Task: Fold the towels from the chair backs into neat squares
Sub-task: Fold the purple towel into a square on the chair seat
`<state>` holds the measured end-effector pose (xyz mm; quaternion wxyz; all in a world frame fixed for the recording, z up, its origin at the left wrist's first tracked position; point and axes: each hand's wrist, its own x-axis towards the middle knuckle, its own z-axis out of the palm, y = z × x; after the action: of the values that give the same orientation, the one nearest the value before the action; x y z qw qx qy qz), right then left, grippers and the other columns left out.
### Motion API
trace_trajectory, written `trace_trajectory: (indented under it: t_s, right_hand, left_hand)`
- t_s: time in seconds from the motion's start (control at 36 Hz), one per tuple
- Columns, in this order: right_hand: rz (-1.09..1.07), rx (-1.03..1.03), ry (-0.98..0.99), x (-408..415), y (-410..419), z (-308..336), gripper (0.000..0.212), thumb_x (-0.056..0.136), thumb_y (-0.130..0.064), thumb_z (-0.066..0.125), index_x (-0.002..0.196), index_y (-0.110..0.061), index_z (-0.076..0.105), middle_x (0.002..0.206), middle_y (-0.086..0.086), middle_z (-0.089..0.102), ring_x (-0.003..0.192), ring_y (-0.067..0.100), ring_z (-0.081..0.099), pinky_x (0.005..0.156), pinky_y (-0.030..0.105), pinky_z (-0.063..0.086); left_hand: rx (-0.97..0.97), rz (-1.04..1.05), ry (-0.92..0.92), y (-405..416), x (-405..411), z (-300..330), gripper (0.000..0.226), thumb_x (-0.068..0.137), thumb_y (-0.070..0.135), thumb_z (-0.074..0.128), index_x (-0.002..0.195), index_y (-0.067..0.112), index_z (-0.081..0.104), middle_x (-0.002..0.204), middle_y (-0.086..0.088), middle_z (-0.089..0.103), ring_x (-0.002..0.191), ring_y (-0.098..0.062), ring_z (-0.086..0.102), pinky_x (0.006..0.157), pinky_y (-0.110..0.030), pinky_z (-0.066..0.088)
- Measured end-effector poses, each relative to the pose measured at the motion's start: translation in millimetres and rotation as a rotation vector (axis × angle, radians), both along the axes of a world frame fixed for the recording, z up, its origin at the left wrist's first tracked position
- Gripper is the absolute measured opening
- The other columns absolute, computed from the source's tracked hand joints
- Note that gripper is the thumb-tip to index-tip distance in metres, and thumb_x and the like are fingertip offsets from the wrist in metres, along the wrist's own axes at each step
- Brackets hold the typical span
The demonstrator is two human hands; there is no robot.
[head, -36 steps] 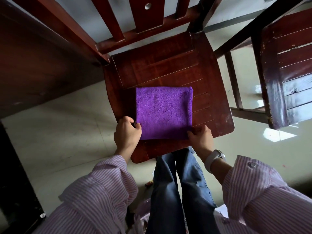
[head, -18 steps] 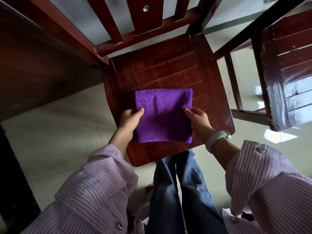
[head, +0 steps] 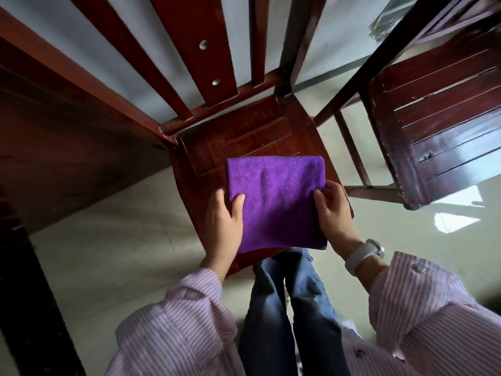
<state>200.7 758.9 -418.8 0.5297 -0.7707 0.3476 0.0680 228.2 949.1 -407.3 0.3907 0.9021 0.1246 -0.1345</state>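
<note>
Towel (head: 276,202): purple, folded to square, between both hands, over chair seat (head: 244,142); contact with seat not discernible. Left hand (head: 223,221) grips left edge, thumb on top. Right hand (head: 332,210) grips right edge, thumb on top; watch (head: 364,255) on wrist. Second chair (head: 439,123) right of right hand.

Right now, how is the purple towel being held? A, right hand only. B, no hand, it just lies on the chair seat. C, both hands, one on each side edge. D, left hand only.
C: the left hand grips the towel at its left edge, thumb on top, and the right hand pinches the right edge.
</note>
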Motion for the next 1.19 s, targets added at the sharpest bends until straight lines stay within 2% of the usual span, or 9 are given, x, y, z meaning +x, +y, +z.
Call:
trace_trajectory:
  t_s: [0.08, 0.19, 0.28, 0.44, 0.64, 0.83, 0.94, 1.06, 1.19]
  right_hand:
    - [-0.013, -0.041, -0.052, -11, -13, 30, 0.03, 0.091, -0.019, 0.049, 0.116, -0.003, 0.048, 0.099, 0.006, 0.057, 0.093, 0.018, 0.054, 0.088, 0.03, 0.042]
    - [-0.054, -0.089, -0.106, -24, -36, 73, 0.034, 0.09, -0.023, 0.048, 0.117, -0.003, 0.048, 0.089, -0.013, 0.051, 0.09, 0.011, 0.052, 0.083, 0.023, 0.04]
    - [-0.115, -0.124, -0.122, -36, -61, 101, 0.029, 0.093, -0.016, 0.049, 0.119, -0.001, 0.048, 0.089, -0.01, 0.05, 0.088, 0.013, 0.05, 0.085, 0.029, 0.042]
    - [-0.284, -0.149, -0.183, -75, -131, 149, 0.027, 0.094, -0.011, 0.046, 0.119, -0.003, 0.049, 0.1, 0.003, 0.055, 0.084, 0.014, 0.052, 0.076, 0.016, 0.039]
    - [-0.44, -0.171, -0.224, -145, -249, 183, 0.021, 0.092, -0.004, 0.046, 0.111, 0.002, 0.053, 0.084, -0.015, 0.049, 0.068, -0.018, 0.049, 0.062, 0.001, 0.036]
    - [-0.579, -0.174, -0.207, -217, -387, 215, 0.021, 0.092, -0.014, 0.048, 0.111, -0.008, 0.055, 0.092, -0.006, 0.058, 0.074, 0.002, 0.054, 0.062, 0.009, 0.04]
    - [-0.695, -0.175, -0.213, -253, -454, 230, 0.019, 0.093, -0.017, 0.046, 0.11, -0.013, 0.054, 0.094, -0.003, 0.059, 0.076, 0.006, 0.054, 0.072, 0.027, 0.041]
    - [-0.796, -0.222, -0.219, -283, -512, 236, 0.017, 0.093, -0.019, 0.047, 0.107, -0.014, 0.055, 0.087, -0.009, 0.057, 0.076, 0.011, 0.054, 0.075, 0.034, 0.046]
    - [-0.91, -0.288, -0.222, -303, -582, 244, 0.015, 0.091, -0.015, 0.049, 0.104, -0.011, 0.056, 0.093, 0.002, 0.06, 0.08, 0.019, 0.055, 0.078, 0.038, 0.047]
  left_hand:
    - [0.018, -0.054, -0.067, -21, -1, 29, 0.029, 0.09, 0.02, 0.056, 0.107, -0.004, 0.055, 0.104, -0.02, 0.061, 0.1, -0.034, 0.056, 0.084, -0.027, 0.034]
    - [0.029, -0.141, -0.117, -51, 4, 65, 0.032, 0.092, 0.021, 0.051, 0.106, -0.007, 0.055, 0.102, -0.024, 0.059, 0.1, -0.038, 0.056, 0.087, -0.029, 0.034]
    - [0.02, -0.224, -0.141, -82, 7, 91, 0.036, 0.092, 0.022, 0.046, 0.107, -0.01, 0.054, 0.103, -0.027, 0.058, 0.101, -0.039, 0.055, 0.089, -0.03, 0.033]
    - [-0.038, -0.396, -0.169, -169, -3, 142, 0.047, 0.087, 0.02, 0.035, 0.116, -0.013, 0.05, 0.109, -0.03, 0.054, 0.105, -0.041, 0.051, 0.092, -0.03, 0.03]
    - [-0.136, -0.55, -0.219, -302, -48, 187, 0.049, 0.087, 0.018, 0.035, 0.126, -0.01, 0.046, 0.124, -0.03, 0.051, 0.118, -0.04, 0.046, 0.1, -0.028, 0.026]
    - [-0.124, -0.624, -0.207, -453, -107, 215, 0.036, 0.091, 0.011, 0.045, 0.121, -0.008, 0.053, 0.109, -0.026, 0.058, 0.104, -0.039, 0.054, 0.088, -0.027, 0.031]
    - [-0.156, -0.727, -0.2, -533, -134, 232, 0.04, 0.089, 0.018, 0.046, 0.12, -0.005, 0.055, 0.111, -0.024, 0.06, 0.106, -0.035, 0.054, 0.088, -0.026, 0.032]
    - [-0.2, -0.799, -0.21, -607, -151, 247, 0.033, 0.089, 0.008, 0.053, 0.12, -0.004, 0.056, 0.117, -0.023, 0.06, 0.11, -0.033, 0.054, 0.081, -0.011, 0.03]
    - [-0.234, -0.901, -0.194, -694, -161, 252, 0.031, 0.089, 0.007, 0.054, 0.118, 0.0, 0.058, 0.113, -0.019, 0.063, 0.089, -0.022, 0.056, 0.07, -0.005, 0.03]
